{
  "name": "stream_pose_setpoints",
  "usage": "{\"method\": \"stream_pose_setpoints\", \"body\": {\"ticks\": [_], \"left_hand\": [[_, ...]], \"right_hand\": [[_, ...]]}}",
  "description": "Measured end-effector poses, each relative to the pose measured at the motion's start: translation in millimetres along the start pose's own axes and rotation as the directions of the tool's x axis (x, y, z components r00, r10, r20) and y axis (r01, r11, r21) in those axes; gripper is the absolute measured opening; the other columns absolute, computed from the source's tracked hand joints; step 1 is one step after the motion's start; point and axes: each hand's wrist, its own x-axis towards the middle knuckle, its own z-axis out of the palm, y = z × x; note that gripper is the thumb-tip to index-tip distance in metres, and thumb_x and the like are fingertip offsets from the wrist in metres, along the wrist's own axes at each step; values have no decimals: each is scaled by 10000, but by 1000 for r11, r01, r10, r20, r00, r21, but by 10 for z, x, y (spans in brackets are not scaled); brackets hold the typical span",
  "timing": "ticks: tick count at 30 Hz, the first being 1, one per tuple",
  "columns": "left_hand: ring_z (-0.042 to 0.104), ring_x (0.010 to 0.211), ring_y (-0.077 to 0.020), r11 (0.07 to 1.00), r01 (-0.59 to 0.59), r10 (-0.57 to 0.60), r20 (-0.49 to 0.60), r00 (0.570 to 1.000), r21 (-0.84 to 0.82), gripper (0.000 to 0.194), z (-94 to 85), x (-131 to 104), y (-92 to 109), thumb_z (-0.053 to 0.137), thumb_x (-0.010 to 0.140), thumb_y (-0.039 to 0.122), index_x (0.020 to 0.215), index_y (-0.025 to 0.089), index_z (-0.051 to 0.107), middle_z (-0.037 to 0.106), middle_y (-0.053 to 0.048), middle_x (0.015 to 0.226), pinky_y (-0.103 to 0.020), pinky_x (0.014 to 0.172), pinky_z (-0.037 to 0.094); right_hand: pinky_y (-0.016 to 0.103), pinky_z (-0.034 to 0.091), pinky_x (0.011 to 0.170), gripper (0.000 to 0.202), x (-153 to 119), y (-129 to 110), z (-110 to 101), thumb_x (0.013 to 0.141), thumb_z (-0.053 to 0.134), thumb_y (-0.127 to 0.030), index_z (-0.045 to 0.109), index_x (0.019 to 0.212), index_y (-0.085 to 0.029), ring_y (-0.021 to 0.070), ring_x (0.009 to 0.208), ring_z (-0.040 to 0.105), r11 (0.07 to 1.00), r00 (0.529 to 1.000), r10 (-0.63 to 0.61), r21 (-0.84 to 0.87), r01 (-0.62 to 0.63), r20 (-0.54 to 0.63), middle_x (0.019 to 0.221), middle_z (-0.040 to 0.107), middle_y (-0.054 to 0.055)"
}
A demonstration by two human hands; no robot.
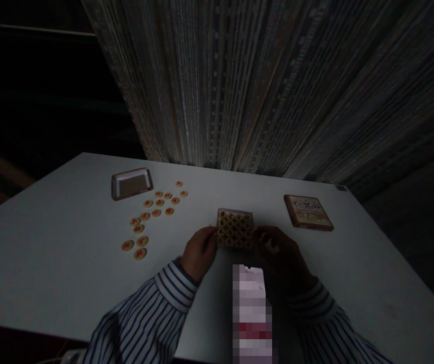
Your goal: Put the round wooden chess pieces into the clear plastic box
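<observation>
A small square box (235, 211) filled with rows of round pieces with dark characters sits near the middle of the white table. At its left side is my left hand (200, 252), fingers closed on the box's edge. My right hand (283, 253) is at the right side, thumb and fingertips pinched at that edge. Several loose round pieces with red characters (156, 213) lie scattered to the left, two of them overlapping.
An open shallow tray (132, 184) rests at the back left of the table (88, 212). A flat box with a printed top (308, 212) lies on the right. Behind hangs a striped curtain (217, 91). A pixelated patch covers the front middle.
</observation>
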Motion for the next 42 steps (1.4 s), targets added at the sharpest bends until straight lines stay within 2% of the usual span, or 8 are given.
{"method": "stream_pose_setpoints", "body": {"ticks": [4,15,23,36,42], "left_hand": [[608,924,-201,1000,15,-15,4,1000,-17,254,-6,-5,1,447,805,228,981,160,618,666,-100,977,-350,833,484],[610,929,-201,1000,-16,16,13,1000,24,256,12,-11,-38,441,810,214,1001,155,601,666,-96,984,-370,824,497],[611,934,-202,999,-30,29,21,999,31,258,6,-14,-27,437,812,213,1001,143,598,662,-106,989,-367,825,503],[616,925,-210,999,-27,25,34,999,47,244,9,-17,-40,460,814,216,1000,130,591,666,-116,976,-379,793,515],[610,942,-206,998,-34,30,53,998,61,240,-5,-12,-25,457,817,202,1012,150,587,661,-107,993,-384,804,509]], "right_hand": [[265,491,565,226,-15,39,3,823,514,-219,514,1048,-201,132,656,573,998,999,-46,-29,47,13,832,622,41],[257,495,565,152,7,21,-2,818,515,-208,534,967,-185,133,687,571,993,996,-88,-72,90,24,853,611,61],[266,503,567,205,-18,86,32,823,515,-205,529,1026,-181,135,700,560,991,993,-112,-63,115,46,896,579,75],[277,519,617,165,-12,49,32,822,505,-192,545,981,-170,138,707,573,994,995,-73,-73,79,74,879,583,79],[270,518,587,152,-20,84,74,817,521,-216,553,959,-172,133,688,569,997,995,-28,-75,35,94,880,571,76]]}}
